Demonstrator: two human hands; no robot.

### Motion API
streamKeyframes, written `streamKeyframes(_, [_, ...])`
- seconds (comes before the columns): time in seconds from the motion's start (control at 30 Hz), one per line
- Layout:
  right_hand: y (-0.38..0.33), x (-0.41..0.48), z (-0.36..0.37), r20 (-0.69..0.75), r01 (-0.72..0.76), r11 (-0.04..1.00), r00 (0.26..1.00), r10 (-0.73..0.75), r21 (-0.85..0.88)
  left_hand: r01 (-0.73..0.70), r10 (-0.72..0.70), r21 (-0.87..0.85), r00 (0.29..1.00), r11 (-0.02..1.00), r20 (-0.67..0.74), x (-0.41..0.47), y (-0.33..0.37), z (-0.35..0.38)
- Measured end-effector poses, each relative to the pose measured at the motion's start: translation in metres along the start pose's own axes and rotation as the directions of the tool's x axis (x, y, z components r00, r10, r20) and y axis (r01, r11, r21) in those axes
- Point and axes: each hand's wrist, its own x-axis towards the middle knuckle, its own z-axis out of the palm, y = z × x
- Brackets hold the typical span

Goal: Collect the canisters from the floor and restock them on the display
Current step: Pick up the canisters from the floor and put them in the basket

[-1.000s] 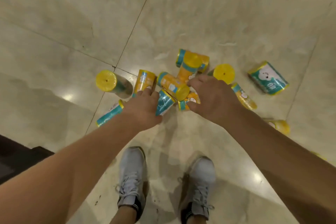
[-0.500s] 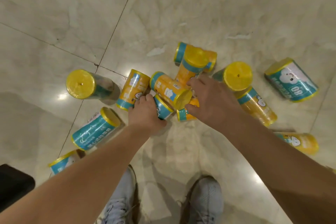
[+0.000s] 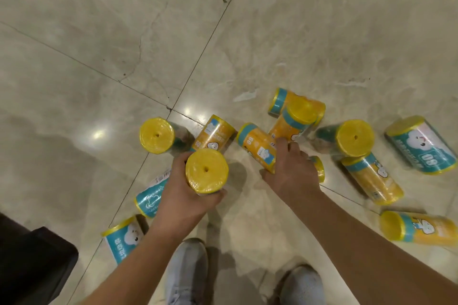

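1. Floor (image 3: 104, 39): pale marble tiles, fills the view. Display not in shot, so nothing restocked as far as can be seen. Judged early stage, pickup only.
2. Canisters (image 3: 374, 178): ten-plus loose on the tiles, mostly on their sides, spread from near left to far right, w/ a small heap centre-far. All of these are left to collect.
3. Dark block (image 3: 34, 255): near-left corner, can't tell what it is.
4. Shoes (image 3: 186, 272): near edge, centre.
5. Left hand (image 3: 178, 200): fingers & thumb wrapped round the lifted canister (image 3: 207, 171). It's held end-on, yellow lid facing cam, seemingly off the floor, just left of centre.
6. Right hand (image 3: 295, 173): fingers curled over the orange canister (image 3: 256, 147), which lies on the floor at the heap's near edge. Gripped but not yet raised, by my read.
7. Labels: big teal canister (image 3: 421, 148), far right, shows a white cloud face + "80", upside down to cam. Orange ones carry a similar cloud mascot, and the one under the right hand seems to read "80" too. Small print unreadable, no brand name legible.
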Motion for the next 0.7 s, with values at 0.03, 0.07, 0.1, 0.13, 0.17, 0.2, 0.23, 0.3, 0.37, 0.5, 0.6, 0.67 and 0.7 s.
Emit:
streamKeyframes(0.03, [-0.002, 0.001, 0.0, -0.02, -0.006, 1.0, 1.0, 0.006, 0.029, -0.015, 0.015, -0.008, 1.0, 1.0, -0.005, 0.0, 0.004, -0.004])
streamKeyframes(0.07, [-0.003, 0.001, -0.001, -0.035, -0.006, 0.998, 0.999, 0.009, 0.064, -0.034, 0.034, -0.015, 0.999, 0.999, -0.007, 0.0, 0.01, -0.008])
streamKeyframes(0.1, [-0.004, -0.001, -0.007, -0.041, -0.003, 0.995, 0.999, 0.007, 0.099, -0.048, 0.048, -0.02, 0.999, 0.999, -0.012, 0.0, 0.014, -0.012])
streamKeyframes(0.13, [-0.004, -0.005, -0.014, -0.046, 0.009, 0.992, 0.999, -0.003, 0.129, -0.051, 0.051, -0.028, 0.999, 0.998, -0.016, -0.002, 0.02, -0.018])
streamKeyframes(0.17, [-0.003, -0.011, -0.024, -0.056, 0.025, 0.988, 0.998, -0.017, 0.153, -0.051, 0.05, -0.038, 0.998, 0.998, -0.024, -0.004, 0.026, -0.024])
streamKeyframes(0.2, [-0.002, -0.019, -0.036, -0.07, 0.044, 0.983, 0.997, -0.032, 0.178, -0.051, 0.049, -0.046, 0.998, 0.998, -0.035, -0.008, 0.036, -0.031])
streamKeyframes(0.23, [-0.002, -0.029, -0.05, -0.079, 0.056, 0.976, 0.996, -0.04, 0.209, -0.047, 0.045, -0.047, 0.998, 0.998, -0.048, -0.012, 0.046, -0.039])
streamKeyframes(0.3, [-0.001, -0.05, -0.085, -0.092, 0.072, 0.954, 0.995, -0.047, 0.29, -0.052, 0.049, -0.058, 0.997, 0.997, -0.056, -0.022, 0.07, -0.058])
streamKeyframes(0.37, [-0.003, -0.077, -0.13, -0.106, 0.094, 0.932, 0.993, -0.06, 0.35, -0.078, 0.075, -0.053, 0.996, 0.996, -0.047, -0.038, 0.104, -0.083])
streamKeyframes(0.5, [-0.01, -0.136, -0.227, -0.224, 0.197, 0.873, 0.969, -0.105, 0.446, -0.147, 0.147, -0.027, 0.989, 0.989, -0.023, -0.075, 0.18, -0.136])
streamKeyframes(0.6, [-0.017, -0.191, -0.315, -0.305, 0.269, 0.84, 0.943, -0.131, 0.472, -0.212, 0.211, -0.043, 0.977, 0.976, -0.02, -0.108, 0.255, -0.184])
streamKeyframes(0.67, [-0.028, -0.236, -0.378, -0.319, 0.292, 0.796, 0.939, -0.132, 0.53, -0.266, 0.265, -0.038, 0.964, 0.963, -0.028, -0.139, 0.312, -0.217])
streamKeyframes(0.7, [-0.033, -0.259, -0.409, -0.346, 0.32, 0.769, 0.928, -0.137, 0.553, -0.3, 0.299, -0.042, 0.954, 0.953, -0.032, -0.154, 0.34, -0.235])
